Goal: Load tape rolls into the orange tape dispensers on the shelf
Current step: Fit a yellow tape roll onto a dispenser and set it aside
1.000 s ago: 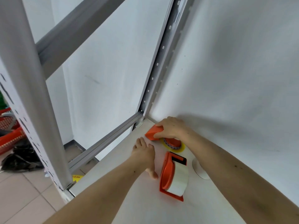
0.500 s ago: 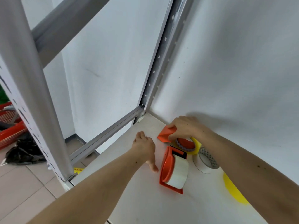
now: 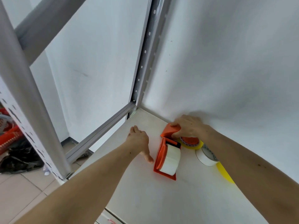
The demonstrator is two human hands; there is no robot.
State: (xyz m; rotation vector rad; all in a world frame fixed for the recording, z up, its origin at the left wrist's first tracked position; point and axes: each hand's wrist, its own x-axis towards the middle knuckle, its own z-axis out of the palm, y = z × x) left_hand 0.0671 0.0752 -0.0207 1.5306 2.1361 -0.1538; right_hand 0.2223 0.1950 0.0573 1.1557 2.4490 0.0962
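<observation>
On the white shelf board (image 3: 161, 196) stands an orange tape dispenser (image 3: 161, 156) with a clear tape roll (image 3: 171, 160) in it. Behind it, near the back wall, my right hand (image 3: 189, 126) grips a second orange dispenser (image 3: 170, 130) that carries a yellow tape roll (image 3: 195, 145). My left hand (image 3: 139, 139) rests flat on the shelf, fingers apart, thumb close to the front dispenser. A loose white roll (image 3: 205, 158) and another yellow roll (image 3: 224, 172) lie to the right, partly hidden by my right forearm.
The grey perforated upright (image 3: 145, 62) meets the shelf's back left corner, and a grey rail (image 3: 100, 135) runs along its left edge. A thick front post (image 3: 29, 102) stands at left. Red crates (image 3: 8, 135) and a black bag (image 3: 19, 157) sit on the tiled floor below.
My right hand with the rear dispenser has shifted right along the back wall. The view has swung right, bringing the white roll and the second yellow roll into sight. My left hand has stayed put.
</observation>
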